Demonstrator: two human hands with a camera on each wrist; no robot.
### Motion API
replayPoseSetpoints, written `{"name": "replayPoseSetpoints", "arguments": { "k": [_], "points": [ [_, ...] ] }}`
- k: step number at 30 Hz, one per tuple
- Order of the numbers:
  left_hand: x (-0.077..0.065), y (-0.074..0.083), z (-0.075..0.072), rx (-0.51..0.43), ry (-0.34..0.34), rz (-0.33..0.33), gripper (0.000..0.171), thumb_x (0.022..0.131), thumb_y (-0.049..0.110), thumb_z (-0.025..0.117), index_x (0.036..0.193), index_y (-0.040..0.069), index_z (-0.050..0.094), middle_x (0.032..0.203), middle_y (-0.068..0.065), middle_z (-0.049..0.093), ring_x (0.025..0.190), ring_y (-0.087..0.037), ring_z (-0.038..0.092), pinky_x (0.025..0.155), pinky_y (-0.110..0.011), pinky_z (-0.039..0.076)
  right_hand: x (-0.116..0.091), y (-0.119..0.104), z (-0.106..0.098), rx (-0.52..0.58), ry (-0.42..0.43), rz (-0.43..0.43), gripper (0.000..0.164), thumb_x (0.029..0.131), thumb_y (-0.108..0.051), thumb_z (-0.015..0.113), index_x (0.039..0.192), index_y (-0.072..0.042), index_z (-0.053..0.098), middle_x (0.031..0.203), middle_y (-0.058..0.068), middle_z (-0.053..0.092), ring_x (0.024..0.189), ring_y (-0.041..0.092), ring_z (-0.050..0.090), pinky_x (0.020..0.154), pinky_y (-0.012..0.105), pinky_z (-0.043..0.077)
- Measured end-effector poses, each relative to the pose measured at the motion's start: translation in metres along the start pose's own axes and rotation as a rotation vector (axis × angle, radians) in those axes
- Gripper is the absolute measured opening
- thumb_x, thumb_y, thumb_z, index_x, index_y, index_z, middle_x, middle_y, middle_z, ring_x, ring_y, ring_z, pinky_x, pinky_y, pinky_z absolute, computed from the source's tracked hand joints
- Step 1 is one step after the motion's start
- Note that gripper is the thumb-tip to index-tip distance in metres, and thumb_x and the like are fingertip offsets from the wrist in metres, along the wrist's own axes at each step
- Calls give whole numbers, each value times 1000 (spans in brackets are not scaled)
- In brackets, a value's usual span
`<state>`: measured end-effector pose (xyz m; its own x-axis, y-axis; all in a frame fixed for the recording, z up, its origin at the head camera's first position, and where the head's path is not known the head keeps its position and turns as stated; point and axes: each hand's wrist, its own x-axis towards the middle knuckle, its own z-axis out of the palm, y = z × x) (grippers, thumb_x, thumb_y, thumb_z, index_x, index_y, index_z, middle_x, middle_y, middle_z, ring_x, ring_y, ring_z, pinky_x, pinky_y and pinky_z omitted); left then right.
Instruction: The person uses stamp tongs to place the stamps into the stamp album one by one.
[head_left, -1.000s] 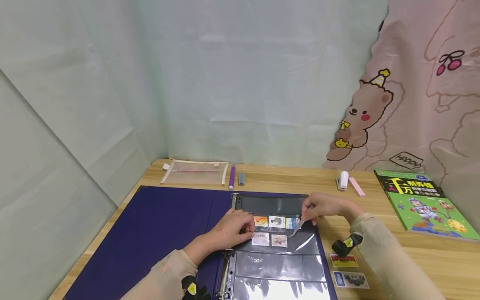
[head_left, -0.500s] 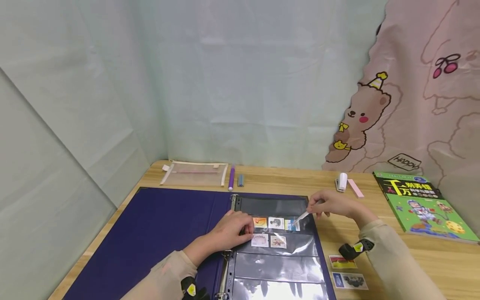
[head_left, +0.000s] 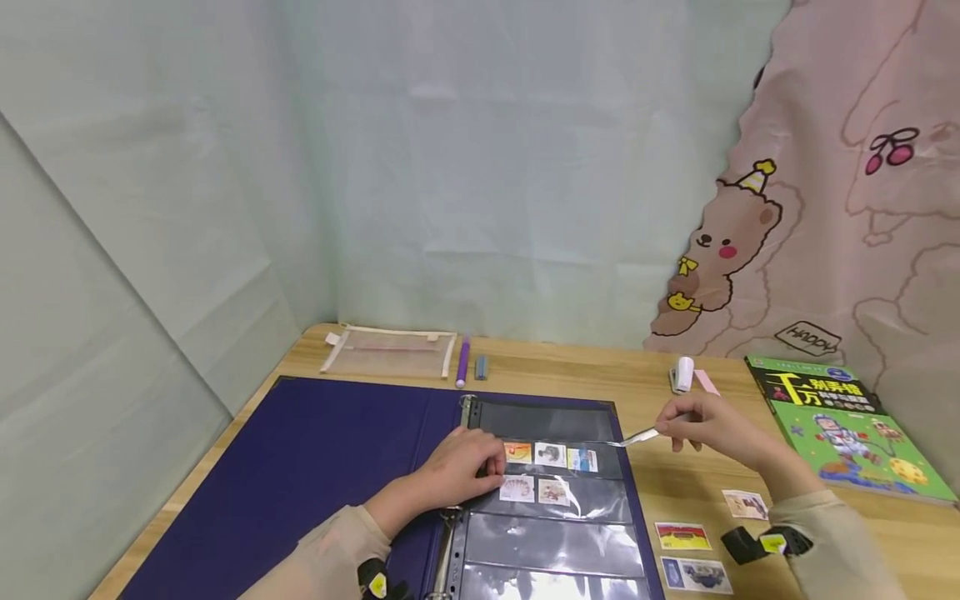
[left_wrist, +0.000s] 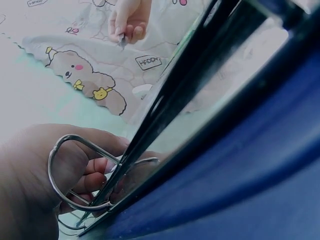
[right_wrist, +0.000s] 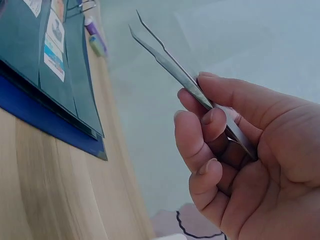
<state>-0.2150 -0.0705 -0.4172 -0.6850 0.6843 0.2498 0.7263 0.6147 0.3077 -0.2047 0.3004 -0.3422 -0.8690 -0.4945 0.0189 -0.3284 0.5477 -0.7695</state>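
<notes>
Right hand (head_left: 705, 427): fingers clamped on tweezers (right_wrist: 181, 76) | left hand (head_left: 459, 465) at album page (head_left: 558, 546), grip we can't tell | stamps (head_left: 551, 454) in pockets (head_left: 547, 422), three loose on tabletop (head_left: 592, 365) | we'd best pinch lightly, keeping stamps flat

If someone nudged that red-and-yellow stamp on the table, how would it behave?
The red-and-yellow stamp looks paper-thin, so it would probably bend easily and weigh very little. Lying flat on the smooth-looking table, it would likely slide rather than tip.
</notes>
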Motion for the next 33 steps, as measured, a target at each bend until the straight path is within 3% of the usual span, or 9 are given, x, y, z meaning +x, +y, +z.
{"name": "replayPoseSetpoints", "arguments": {
  "k": [11,18,23,28,33],
  "points": [
    [0,-1,2,-1,8,1,17,79,32,66,73,29,50,70,18,47,71,0,41,72,-22,30,-45,6,-12,2,76,10,16,90,-12,50,93,1,59,67,-2,59,58,12,52,50,29,40],
    [1,-2,3,9,27,21,18,78,32,67,73,28,50,70,17,47,70,1,41,71,-22,29,-73,17,-15,7,120,106,16,92,-13,49,94,0,58,68,-3,57,57,18,47,52,31,36],
    [1,-2,2,16,33,35,17,78,32,67,73,28,51,70,16,48,70,1,41,71,-22,30,-91,30,-17,47,133,124,19,94,-10,43,96,5,55,70,-2,55,59,20,44,52,32,34],
    [1,-3,0,21,35,34,17,79,32,66,73,27,51,70,16,49,70,1,41,72,-22,30,-103,48,-20,96,120,133,26,95,-8,39,101,11,54,71,-5,54,65,21,47,59,29,39],
    [0,-4,2,5,11,21,17,79,32,66,73,28,50,71,16,49,70,1,41,72,-22,30,-112,63,-25,233,52,91,29,96,-4,33,107,10,55,76,-10,56,68,20,47,62,30,40]
  ]
}}
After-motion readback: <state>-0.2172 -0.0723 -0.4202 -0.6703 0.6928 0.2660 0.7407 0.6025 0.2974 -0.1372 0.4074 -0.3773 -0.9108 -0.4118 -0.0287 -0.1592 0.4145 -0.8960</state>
